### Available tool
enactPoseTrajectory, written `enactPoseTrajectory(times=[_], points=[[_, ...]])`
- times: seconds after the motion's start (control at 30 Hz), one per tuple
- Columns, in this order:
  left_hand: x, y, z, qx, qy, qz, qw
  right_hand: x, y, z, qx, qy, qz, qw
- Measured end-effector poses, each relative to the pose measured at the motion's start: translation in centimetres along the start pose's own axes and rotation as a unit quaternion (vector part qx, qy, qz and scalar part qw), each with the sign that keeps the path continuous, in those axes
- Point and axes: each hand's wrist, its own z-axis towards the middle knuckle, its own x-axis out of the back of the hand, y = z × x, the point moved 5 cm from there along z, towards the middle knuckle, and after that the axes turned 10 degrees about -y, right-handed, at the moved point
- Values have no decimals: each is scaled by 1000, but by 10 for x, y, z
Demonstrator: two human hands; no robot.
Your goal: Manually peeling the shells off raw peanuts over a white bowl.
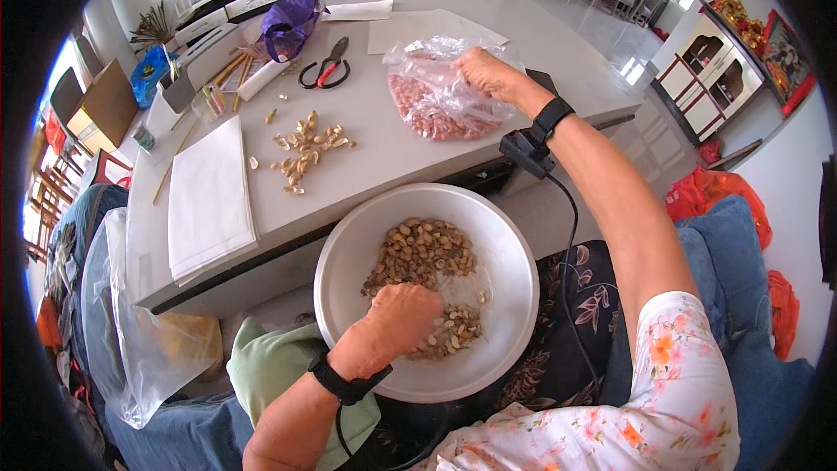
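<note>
A wide metal basin [503, 255] rests on the lap. Inside it lie a heap of peanuts in their shells [425, 248] and, nearer the body, a smaller pile of paler shells [458, 330]. Over that smaller pile is my left hand [402, 317], blurred, its fingertips hidden; whether it holds anything cannot be told. On the table, a clear plastic bag of pinkish-red shelled peanuts [435, 111] stands with its top bunched up. My right hand [487, 75] has its fingers closed on the bag's upper film. Loose peanuts and shell pieces [307, 147] are scattered on the tabletop.
The grey table [366, 173] carries red-and-black-handled pliers [327, 69], a stack of white paper [209, 203], a purple bag [288, 23] and a grey organiser box [209, 55]. A black cable [575, 222] hangs beside the right forearm. A green cloth [274, 366] lies left of the basin.
</note>
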Motion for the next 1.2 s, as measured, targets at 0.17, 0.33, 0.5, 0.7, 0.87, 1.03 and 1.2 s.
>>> enactPoseTrajectory(times=[0.17, 0.33, 0.5, 0.7, 0.87, 1.03, 1.2], points=[[3, 4, -1, -15, 10, 5, 1000, -11, 9, 17, -30, -65, -17, 997], [0, 0, 1, -2, 17, -30, 999, 20, 19, 42, -68, 122, -379, 915], [-1, 0, 1, -15, 31, -40, 999, 34, 20, 40, -33, 194, -373, 907], [2, 1, -1, -1, 23, -42, 999, 26, -26, 24, -50, 172, -352, 919], [2, 0, -3, -7, 10, -40, 999, 3, -48, -9, -54, 137, -75, 986], [1, -1, 1, -11, 53, -32, 998, 13, -47, -12, -70, 118, -25, 990], [4, 0, -1, -9, 39, 14, 999, 22, -47, -17, -49, 124, 70, 989]])
